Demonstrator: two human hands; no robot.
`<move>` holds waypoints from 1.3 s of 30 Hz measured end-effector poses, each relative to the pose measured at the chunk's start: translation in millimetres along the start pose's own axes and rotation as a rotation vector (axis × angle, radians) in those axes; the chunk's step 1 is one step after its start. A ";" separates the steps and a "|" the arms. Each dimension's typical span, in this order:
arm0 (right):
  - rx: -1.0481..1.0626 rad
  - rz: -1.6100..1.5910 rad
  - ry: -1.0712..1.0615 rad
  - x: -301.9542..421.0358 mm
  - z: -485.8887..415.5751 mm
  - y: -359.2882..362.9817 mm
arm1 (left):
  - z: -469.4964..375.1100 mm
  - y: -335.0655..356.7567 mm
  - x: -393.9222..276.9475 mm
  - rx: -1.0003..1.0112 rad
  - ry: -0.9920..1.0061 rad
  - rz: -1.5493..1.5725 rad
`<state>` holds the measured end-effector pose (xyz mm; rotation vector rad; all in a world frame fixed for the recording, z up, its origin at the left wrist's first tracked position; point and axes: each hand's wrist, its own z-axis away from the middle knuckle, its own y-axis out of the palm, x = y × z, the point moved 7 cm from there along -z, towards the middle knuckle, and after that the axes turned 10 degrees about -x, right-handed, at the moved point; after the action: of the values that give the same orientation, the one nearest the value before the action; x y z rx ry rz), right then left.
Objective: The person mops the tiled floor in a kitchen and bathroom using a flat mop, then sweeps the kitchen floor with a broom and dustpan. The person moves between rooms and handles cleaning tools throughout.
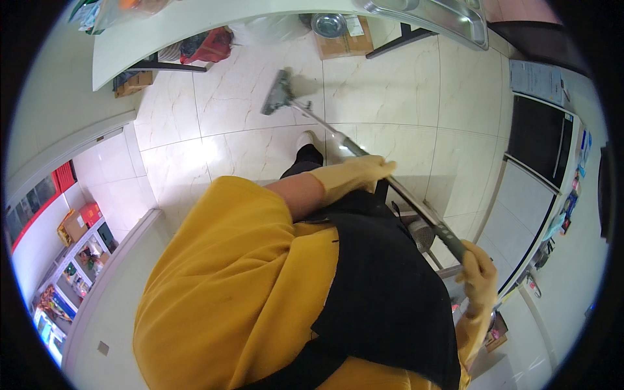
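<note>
My left hand [365,171], in a pale yellow rubber glove, is closed around the middle of a metal mop pole [407,196]. Near the pole's dark grip end, my right hand [477,270], gloved the same way, is wrapped around it. The pole slants down across the front of my black apron and out to the upper left. At its far end, a flat grey mop head [279,93] rests on the glossy tiled floor [243,102], beyond my shoe [306,140]. The glove fingers partly hide the pole.
A white table [204,24] spans the far side, with a metal tray [453,22] on it. Below are a cardboard box [343,46], a metal bowl [329,25], a red bag [214,46] and black table legs [399,41]. A refrigerator [538,139] stands right; a doorway opens left.
</note>
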<state>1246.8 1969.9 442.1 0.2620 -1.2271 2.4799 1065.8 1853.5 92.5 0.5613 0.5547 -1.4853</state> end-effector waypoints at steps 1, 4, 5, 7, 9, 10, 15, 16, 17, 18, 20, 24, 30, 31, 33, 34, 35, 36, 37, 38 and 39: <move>-0.076 0.030 -0.071 -1.4 4.9 -21.8 | 8.7 6.7 -21.7 -0.006 0.022 -0.026; -0.082 -0.011 -0.001 -12.9 9.7 -56.4 | 29.4 7.3 -64.3 -0.050 0.123 -0.080; -0.066 -0.022 -0.013 -12.6 8.7 -56.2 | 33.7 0.9 -67.9 -0.074 0.131 -0.091; -0.042 -0.064 -0.040 -10.2 2.9 -45.9 | 36.7 -15.6 -65.8 -0.131 0.119 -0.138; -0.044 -0.097 -0.039 -10.0 -8.5 -22.8 | 33.2 -37.5 -56.3 -0.192 0.073 -0.210; 0.008 -0.072 0.012 -11.9 -14.3 -9.1 | 29.1 -46.1 -46.2 -0.158 -0.046 -0.128; 0.291 -0.336 0.058 -16.8 -27.9 65.3 | -1.9 -80.9 -24.6 -0.113 -0.171 -0.094; 0.214 -0.299 0.111 -25.7 -28.7 60.8 | -7.4 -77.3 -23.3 -0.110 -0.161 -0.122; 0.192 -0.287 0.154 -33.8 -24.9 58.8 | -11.6 -70.2 -22.2 -0.103 -0.149 -0.150; 0.144 -0.278 0.179 -41.7 -22.1 51.5 | -14.7 -55.2 -22.1 -0.069 -0.152 -0.136; 0.034 -0.156 0.166 -57.3 -2.8 35.4 | -11.5 -21.9 -22.0 -0.002 -0.142 -0.174; -0.043 -0.266 0.225 -77.8 26.0 7.6 | 4.1 17.5 -57.8 -0.053 0.240 -0.407; 0.005 -0.380 0.278 -61.9 4.2 24.0 | -9.2 -28.3 -48.4 -0.082 -0.097 -0.239; 0.008 -0.386 0.291 -58.9 -1.6 32.7 | -17.1 -36.1 -46.3 -0.059 -0.121 -0.219; 0.057 -0.391 0.270 -54.3 -6.2 53.7 | -31.1 -52.2 -40.4 -0.057 -0.150 -0.331; 0.079 -0.373 0.251 -54.1 -6.4 62.8 | -33.8 -55.5 -35.4 -0.084 -0.173 -0.388; 0.046 -0.362 0.247 -57.6 -3.8 64.2 | -35.2 -48.6 -32.9 -0.024 -0.151 -0.381; 0.022 -0.354 0.243 -62.0 1.4 64.2 | -34.2 -41.7 -31.4 -0.015 -0.123 -0.383; 0.003 -0.320 0.267 -69.3 9.6 63.4 | -28.3 -30.5 -26.2 0.013 -0.132 -0.393; -0.014 -0.216 0.302 -78.5 20.3 56.3 | -22.9 -18.6 -28.5 -0.009 -0.056 -0.540; -0.017 -0.245 0.268 -80.9 29.1 49.4 | -13.8 1.6 -19.5 0.146 -0.170 -0.446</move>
<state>1301.7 1900.1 398.0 0.0670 -1.0382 2.2088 1067.1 1877.4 94.8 0.4336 0.4569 -1.9894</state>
